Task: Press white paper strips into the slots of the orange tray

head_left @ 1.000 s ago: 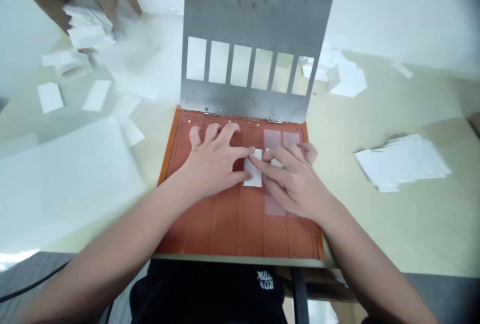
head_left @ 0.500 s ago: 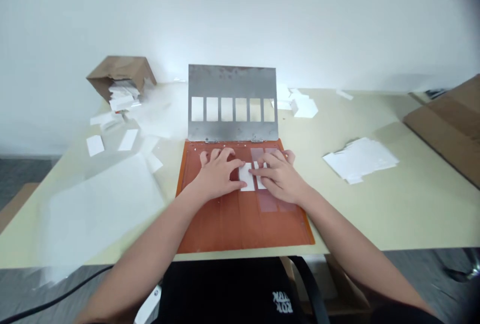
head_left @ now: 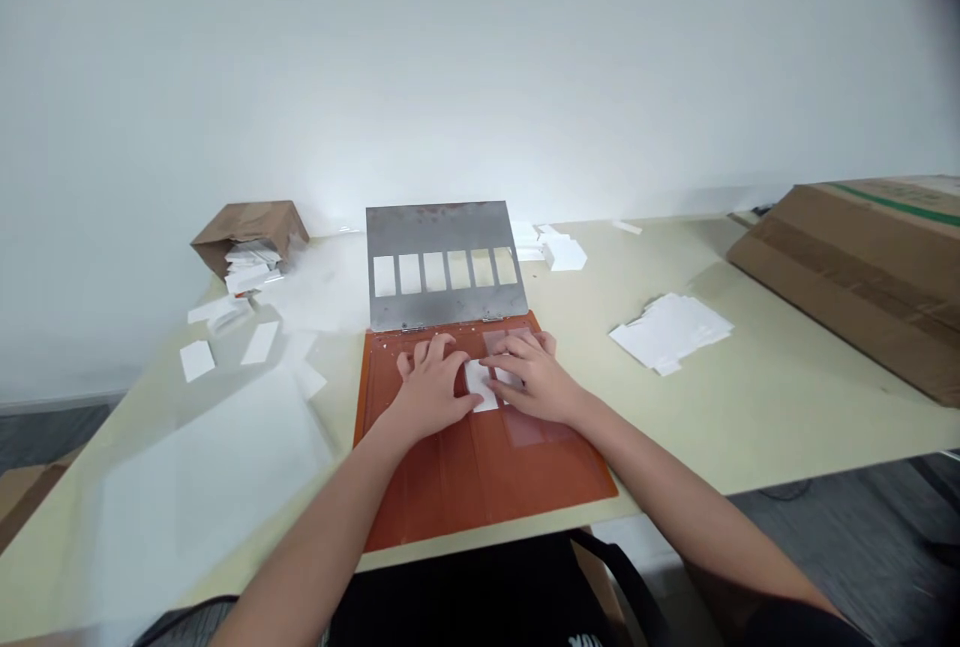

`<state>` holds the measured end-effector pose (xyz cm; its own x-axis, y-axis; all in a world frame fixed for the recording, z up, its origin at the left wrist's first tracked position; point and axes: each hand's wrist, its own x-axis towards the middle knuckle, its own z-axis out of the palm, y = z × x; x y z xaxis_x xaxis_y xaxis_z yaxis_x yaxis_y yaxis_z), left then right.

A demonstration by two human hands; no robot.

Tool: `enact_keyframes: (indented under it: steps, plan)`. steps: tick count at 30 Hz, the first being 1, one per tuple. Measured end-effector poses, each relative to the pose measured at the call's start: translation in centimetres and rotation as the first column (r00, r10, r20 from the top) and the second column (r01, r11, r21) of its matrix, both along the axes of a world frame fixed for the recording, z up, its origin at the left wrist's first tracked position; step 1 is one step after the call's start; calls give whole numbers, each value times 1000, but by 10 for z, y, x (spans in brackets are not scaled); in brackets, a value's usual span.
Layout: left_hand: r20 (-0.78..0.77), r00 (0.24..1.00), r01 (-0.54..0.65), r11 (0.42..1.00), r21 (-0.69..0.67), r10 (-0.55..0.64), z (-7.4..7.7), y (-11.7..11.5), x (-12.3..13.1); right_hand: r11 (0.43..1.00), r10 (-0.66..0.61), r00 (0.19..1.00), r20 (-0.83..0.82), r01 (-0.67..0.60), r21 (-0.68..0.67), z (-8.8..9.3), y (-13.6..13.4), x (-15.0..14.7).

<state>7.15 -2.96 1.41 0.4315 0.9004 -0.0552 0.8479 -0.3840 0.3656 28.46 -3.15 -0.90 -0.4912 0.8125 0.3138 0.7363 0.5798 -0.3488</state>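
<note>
An orange-brown base board (head_left: 480,472) lies at the table's near edge. A grey metal plate (head_left: 442,262) with a row of rectangular windows stands hinged upright at its far side. My left hand (head_left: 427,389) rests flat on the board, fingers spread, thumb and forefinger touching a small white card (head_left: 478,389). My right hand (head_left: 534,377) lies on the card's right side, fingers stretched over it and over a clear film strip (head_left: 525,427).
A stack of white cards (head_left: 669,329) lies to the right. A large cardboard box (head_left: 862,262) sits at the far right. At the left are a tipped brown box (head_left: 251,227) spilling white cards, loose cards, and a big clear sheet (head_left: 217,457).
The view has pulled back and risen, so the whole table and the wall now show. Both hands have stayed on the white card on the board.
</note>
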Motion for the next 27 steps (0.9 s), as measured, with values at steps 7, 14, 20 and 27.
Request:
enact_keyframes:
  steps: [7,14,20,27]
  plan:
    - [92,993,-63,997,-50,68,-5,5,4,997,-36,999,17,37,-64,-4,5,0]
    - [306,950,-45,997,-55,60,-6,6,4,989,-34,985,-168,8,-151,-5,15,0]
    - [599,801,93,991,-102,-13,-10,9,6,975,-34,893,-448,-69,-213,-8,16,0]
    - [791,609,86,987,-132,53,-13,16,7,949,-37,795,-605,-162,-270,-8,12,-5]
